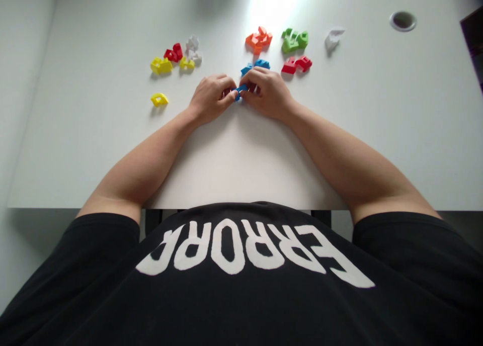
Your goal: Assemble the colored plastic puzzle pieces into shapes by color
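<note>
A small blue plastic piece is pinched from both sides, low over the table. My left hand closes on its left end with thumb and fingers. On the other end, my right hand grips it with bent fingers, and these hide part of the piece. Just beyond my right hand lie more blue pieces, partly covered by its fingers. Whether the held piece is one part or two joined parts, I cannot tell.
On the white table lie orange pieces, green pieces, red pieces and a white piece. Leftward are yellow pieces, red ones, white ones and a lone yellow piece. A round hole sits far right.
</note>
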Motion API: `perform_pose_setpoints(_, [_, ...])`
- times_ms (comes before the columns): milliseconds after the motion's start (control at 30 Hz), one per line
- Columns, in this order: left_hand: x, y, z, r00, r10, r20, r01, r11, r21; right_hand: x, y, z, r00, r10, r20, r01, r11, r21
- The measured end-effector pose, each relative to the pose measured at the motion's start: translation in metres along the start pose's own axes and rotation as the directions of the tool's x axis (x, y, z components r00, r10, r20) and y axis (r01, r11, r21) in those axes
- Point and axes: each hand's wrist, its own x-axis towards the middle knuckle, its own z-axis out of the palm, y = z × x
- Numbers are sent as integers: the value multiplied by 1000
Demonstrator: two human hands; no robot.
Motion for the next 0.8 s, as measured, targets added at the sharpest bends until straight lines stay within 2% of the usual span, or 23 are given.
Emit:
perform_pose_setpoints(633, [0, 0, 0, 1000, 2, -5, -2, 1000, -21, 0, 1, 1, 1000, -3, 1, 3, 1000, -8])
perform_pose_setpoints(800, [0, 0, 0, 1000, -2, 0, 2, 1000, -21, 2, 5, 4, 999, 11, -31, -10, 1000, 29])
